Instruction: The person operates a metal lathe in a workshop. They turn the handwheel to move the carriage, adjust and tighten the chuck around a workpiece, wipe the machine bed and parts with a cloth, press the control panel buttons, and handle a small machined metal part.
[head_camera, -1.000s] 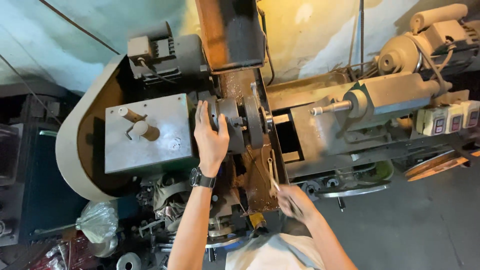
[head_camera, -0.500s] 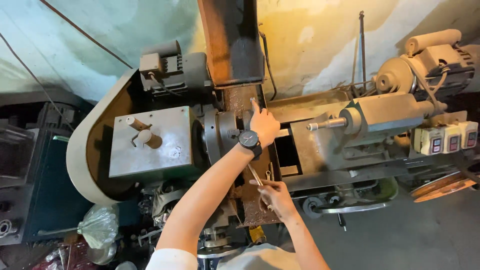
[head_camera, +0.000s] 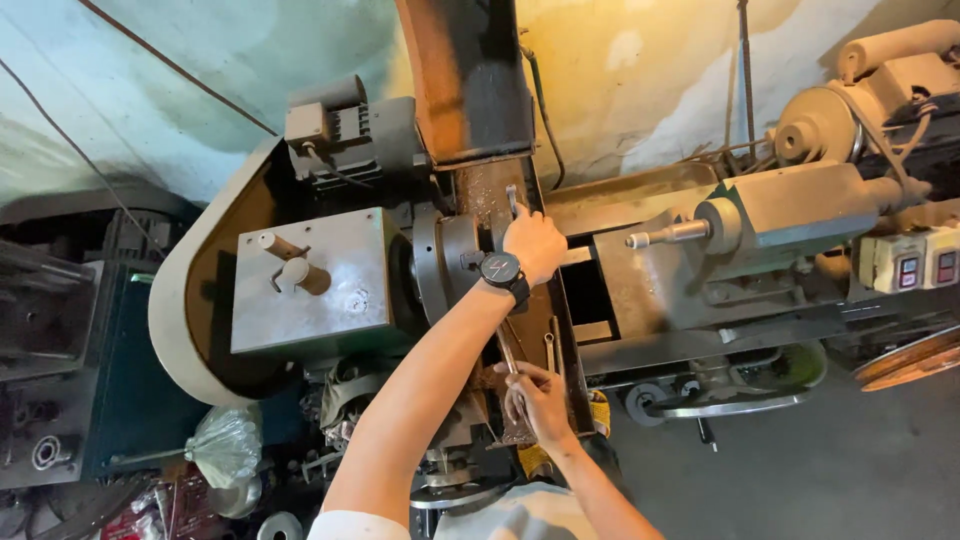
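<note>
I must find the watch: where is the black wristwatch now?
In the head view, near centre, the black wristwatch sits on the left hand's wrist, just right of the lathe chuck.

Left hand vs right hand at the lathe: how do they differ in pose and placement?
The left hand reaches far out, arm extended, resting up by the chuck; the right hand stays close to the body, lower on the machine. The left hand wears a black wristwatch; the right wrist is bare. The right hand grips a slim metal tool; what the left hand holds, if anything, is unclear. Both are bare.
</note>
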